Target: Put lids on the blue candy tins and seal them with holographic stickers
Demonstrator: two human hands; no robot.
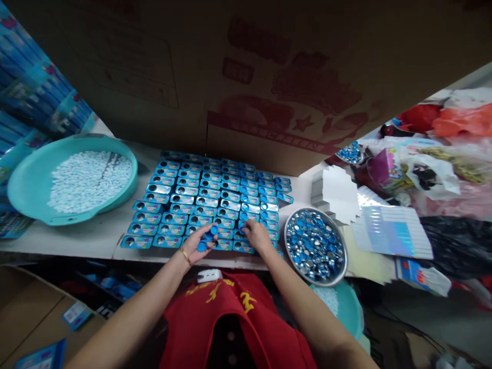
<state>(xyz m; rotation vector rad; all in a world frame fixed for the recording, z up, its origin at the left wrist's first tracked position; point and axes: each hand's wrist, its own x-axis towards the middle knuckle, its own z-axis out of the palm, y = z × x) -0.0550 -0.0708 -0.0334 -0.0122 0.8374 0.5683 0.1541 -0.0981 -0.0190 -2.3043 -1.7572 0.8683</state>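
Tilting the left hand (195, 240), cupped round blue caps (202, 246) at seven o'clock, could spill them over the tins (208, 193) beyond, and at six I can't tell whether the right hand (257, 236) grips anything.

Left hand (196, 243) cupped (right hand (257, 236) downturned)

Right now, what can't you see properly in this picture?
All in the head view:
Right hand: small and blurred; can't tell whether its grip holds anything.
Blue caps in the left hand: overlapping, so uncountable.
Big cardboard box: top cut off by the upper edge.
Lower green tub: partly hidden by the metal bowl.
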